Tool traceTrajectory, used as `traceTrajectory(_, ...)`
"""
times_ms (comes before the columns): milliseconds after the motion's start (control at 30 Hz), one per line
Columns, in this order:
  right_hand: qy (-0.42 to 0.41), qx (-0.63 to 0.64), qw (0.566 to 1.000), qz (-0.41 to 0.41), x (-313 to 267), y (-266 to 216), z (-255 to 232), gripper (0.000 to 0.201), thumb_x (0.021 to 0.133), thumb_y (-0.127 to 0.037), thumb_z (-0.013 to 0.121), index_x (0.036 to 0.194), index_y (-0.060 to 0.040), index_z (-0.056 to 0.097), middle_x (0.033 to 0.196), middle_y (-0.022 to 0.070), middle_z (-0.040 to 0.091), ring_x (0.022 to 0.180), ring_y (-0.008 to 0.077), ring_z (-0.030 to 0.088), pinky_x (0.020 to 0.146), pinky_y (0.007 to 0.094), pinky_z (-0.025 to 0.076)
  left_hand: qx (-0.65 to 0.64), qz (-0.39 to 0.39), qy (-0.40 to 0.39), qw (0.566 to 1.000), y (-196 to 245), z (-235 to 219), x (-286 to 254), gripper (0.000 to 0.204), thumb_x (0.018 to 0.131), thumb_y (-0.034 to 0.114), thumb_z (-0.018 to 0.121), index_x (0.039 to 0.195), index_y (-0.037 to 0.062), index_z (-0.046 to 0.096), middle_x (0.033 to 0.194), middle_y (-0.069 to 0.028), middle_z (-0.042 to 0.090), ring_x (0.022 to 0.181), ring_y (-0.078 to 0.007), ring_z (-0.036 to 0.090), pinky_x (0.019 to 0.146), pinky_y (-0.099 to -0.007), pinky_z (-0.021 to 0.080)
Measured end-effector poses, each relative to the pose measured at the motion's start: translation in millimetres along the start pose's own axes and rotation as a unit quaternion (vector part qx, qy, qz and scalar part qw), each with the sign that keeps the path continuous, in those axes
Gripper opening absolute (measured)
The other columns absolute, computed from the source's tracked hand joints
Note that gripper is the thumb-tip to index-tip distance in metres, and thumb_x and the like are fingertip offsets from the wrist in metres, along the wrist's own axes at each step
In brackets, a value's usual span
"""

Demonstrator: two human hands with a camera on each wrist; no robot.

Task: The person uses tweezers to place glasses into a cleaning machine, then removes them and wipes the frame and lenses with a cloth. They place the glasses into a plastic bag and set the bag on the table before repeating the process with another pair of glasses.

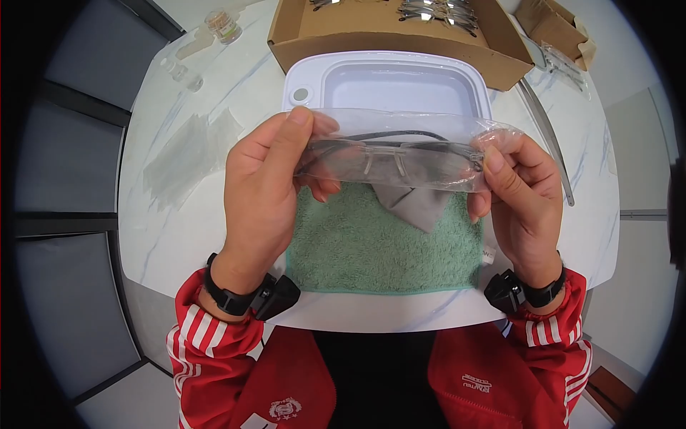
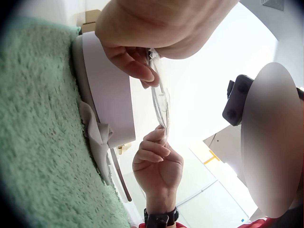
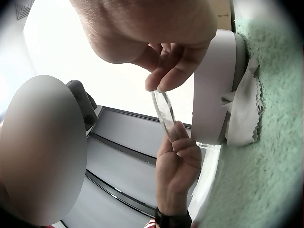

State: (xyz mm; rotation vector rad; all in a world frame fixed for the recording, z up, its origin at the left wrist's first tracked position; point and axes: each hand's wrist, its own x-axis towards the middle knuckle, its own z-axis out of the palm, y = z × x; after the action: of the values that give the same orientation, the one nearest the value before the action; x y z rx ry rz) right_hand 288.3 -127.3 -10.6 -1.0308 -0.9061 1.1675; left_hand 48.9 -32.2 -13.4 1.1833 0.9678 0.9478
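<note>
A pair of glasses (image 1: pixel 386 159) lies folded inside a clear plastic bag (image 1: pixel 400 123), held up level above the table. My left hand (image 1: pixel 266 168) pinches the bag's left end between thumb and fingers. At the opposite end, the thumb and fingers of my right hand (image 1: pixel 525 179) grip it too. Seen edge-on in the left wrist view, the bag (image 2: pixel 160 102) stretches thin between both hands. Beneath it a grey cloth (image 1: pixel 414 207) is partly covered by the bag and rests on a green towel (image 1: pixel 379 250).
Behind the towel stands a white basin (image 1: pixel 400 84). A cardboard box (image 1: pixel 307 36) with several glasses is at the back. Clear plastic bags (image 1: pixel 187 161) lie on the left, near a small jar (image 1: pixel 223 27). A smaller carton (image 1: pixel 554 32) stands back right.
</note>
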Motion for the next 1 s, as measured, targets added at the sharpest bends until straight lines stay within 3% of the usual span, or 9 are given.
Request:
traceTrajectory(167,-0.003,-0.002,1.000,-0.002,0.2,0.2,-0.2,0.019,0.101,-0.007,0.060,0.113,0.0058,0.066,0.081,0.0072,0.068,0.063,0.0111,0.062,0.080,0.0292,0.056,-0.003,0.007,0.000,1.000,-1.2,0.1,0.3,0.035,0.105,0.035,0.053,0.101,0.0041,0.069,0.081,-0.0065,0.069,0.057,-0.0097,0.055,0.053,-0.0229,0.045)
traceTrajectory(267,0.001,-0.001,1.000,-0.003,-0.2,-0.3,1.6,0.019,0.101,-0.007,0.059,0.113,0.0056,0.066,0.080,0.0065,0.067,0.062,0.0107,0.061,0.082,0.0306,0.057,0.002,0.008,-0.004,1.000,-0.6,0.3,0.4,0.035,0.106,0.035,0.052,0.101,0.0045,0.068,0.081,-0.0063,0.069,0.056,-0.0092,0.054,0.052,-0.0221,0.044)
traceTrajectory(1000,-0.006,0.011,1.000,0.004,-1.0,1.7,-0.2,0.017,0.102,-0.009,0.059,0.112,0.0033,0.065,0.076,0.0044,0.064,0.060,0.0097,0.059,0.081,0.0315,0.055,0.001,0.003,-0.021,1.000,-1.8,0.7,0.1,0.035,0.107,0.035,0.049,0.100,0.0049,0.066,0.077,-0.0039,0.064,0.055,-0.0084,0.050,0.052,-0.0214,0.039)
